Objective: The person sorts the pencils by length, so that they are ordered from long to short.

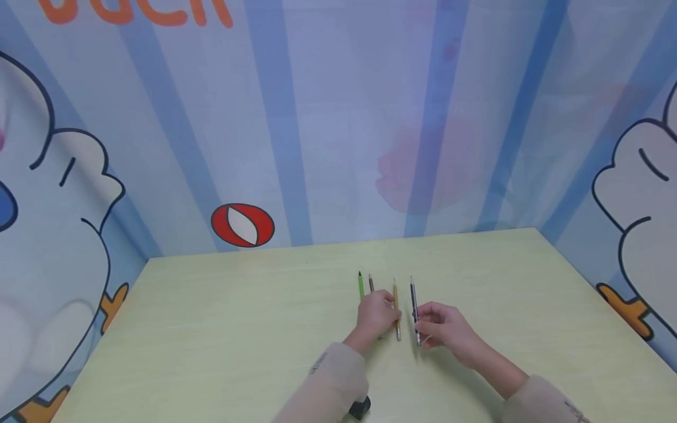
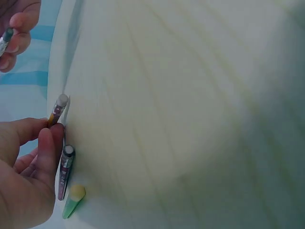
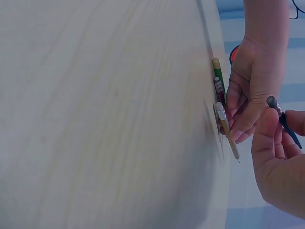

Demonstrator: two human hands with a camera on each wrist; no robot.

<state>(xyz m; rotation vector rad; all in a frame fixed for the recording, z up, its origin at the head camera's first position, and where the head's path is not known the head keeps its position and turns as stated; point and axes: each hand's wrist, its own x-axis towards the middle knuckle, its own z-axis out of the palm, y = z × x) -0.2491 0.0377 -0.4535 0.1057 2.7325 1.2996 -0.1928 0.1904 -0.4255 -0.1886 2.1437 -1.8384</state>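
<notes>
My left hand (image 1: 375, 314) pinches a yellow pencil (image 1: 398, 332) between thumb and fingertips, its eraser end towards me. To the right, my right hand (image 1: 448, 330) holds a dark pencil (image 1: 414, 294) with a silvery eraser end, clear of the table in the right wrist view. Left of the yellow pencil lie a second dark pencil (image 2: 66, 164) and a green pencil (image 2: 73, 204) with a pale yellow end. In the head view my left hand covers their lower parts. All the pencils point away from me, roughly side by side.
The pale yellow-green table (image 1: 238, 329) reaches back to a striped, printed backdrop (image 1: 338, 117), which also rises at both sides. A small black object (image 1: 360, 407) shows beside my left sleeve, near the bottom of the head view.
</notes>
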